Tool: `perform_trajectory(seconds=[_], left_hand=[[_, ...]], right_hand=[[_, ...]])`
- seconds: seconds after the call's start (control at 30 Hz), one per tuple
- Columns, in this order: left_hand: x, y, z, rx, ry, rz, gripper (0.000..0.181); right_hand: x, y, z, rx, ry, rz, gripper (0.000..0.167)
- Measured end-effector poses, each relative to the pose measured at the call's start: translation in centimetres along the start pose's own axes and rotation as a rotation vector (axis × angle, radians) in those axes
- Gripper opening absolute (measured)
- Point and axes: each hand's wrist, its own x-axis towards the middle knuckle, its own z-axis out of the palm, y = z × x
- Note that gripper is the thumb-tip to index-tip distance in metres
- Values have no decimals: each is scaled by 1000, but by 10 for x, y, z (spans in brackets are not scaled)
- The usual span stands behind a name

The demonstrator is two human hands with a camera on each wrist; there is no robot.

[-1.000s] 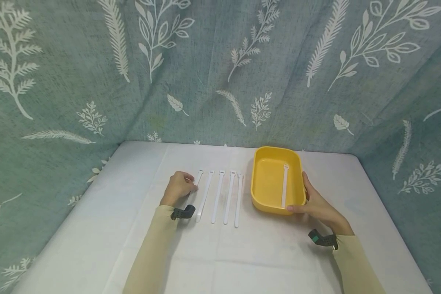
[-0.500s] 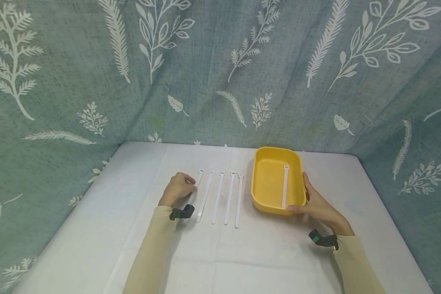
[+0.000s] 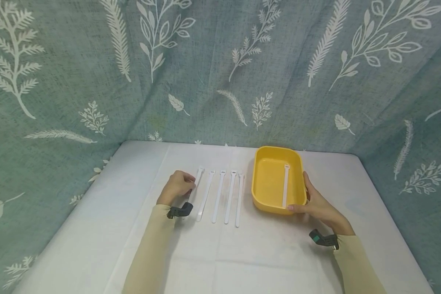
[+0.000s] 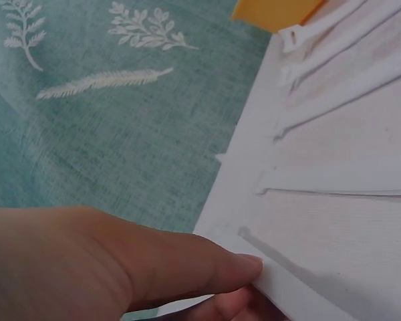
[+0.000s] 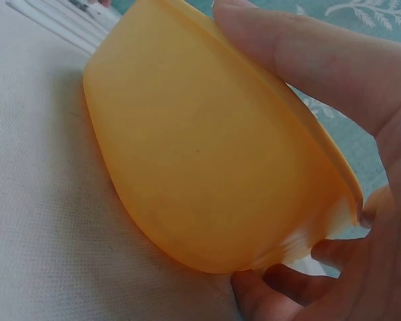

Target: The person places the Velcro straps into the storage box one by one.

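The left hand (image 3: pixel 177 187) pinches the leftmost white strap (image 3: pixel 199 175) between thumb and fingers; in the left wrist view the strap (image 4: pixel 291 287) rises off the cloth with a shadow beside it. Several more white straps (image 3: pixel 218 197) lie side by side to its right, slotted heads at the far end. The right hand (image 3: pixel 316 204) grips the yellow bin (image 3: pixel 259 206) at its near right corner, thumb on the rim and fingers round the outside, as the right wrist view of the bin (image 5: pixel 194 147) also shows. One white strap (image 3: pixel 285 185) lies inside the bin.
A white cloth (image 3: pixel 264 253) covers the table. Behind it and at both sides hangs a green-blue curtain (image 3: pixel 198 61) with white leaf prints, close to the table's far edge.
The left hand has shifted slightly left, and the strap it pinches has risen a little, its head now slightly higher in view. The right hand and the bin have stayed in place.
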Motion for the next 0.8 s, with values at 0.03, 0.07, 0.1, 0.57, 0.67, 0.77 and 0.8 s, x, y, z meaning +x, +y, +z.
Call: perform_trajectory(seconds=[0.03,0.07,0.1,0.57,0.67,0.77,0.8], left_hand=[[0,0,0,-6,0,0,34],[0,-1,-1,-11,1,1,35],[1,-1,-1,-16,-1,4,35],[-2,2,-11,-178,13,38,35],[-2,3,-12,-202,5,39,36],[-2,3,-12,-227,1,41,36],[-2,3,-12,-232,-1,47,37]], right_hand=[[0,0,0,1,1,3,138],[0,1,0,2,0,3,138],[0,1,0,1,-1,6,138],[2,0,0,-8,-2,11,139],[2,0,0,-2,-4,11,139],[2,0,-1,-5,-6,14,139],[2,0,-1,-6,-5,16,139]])
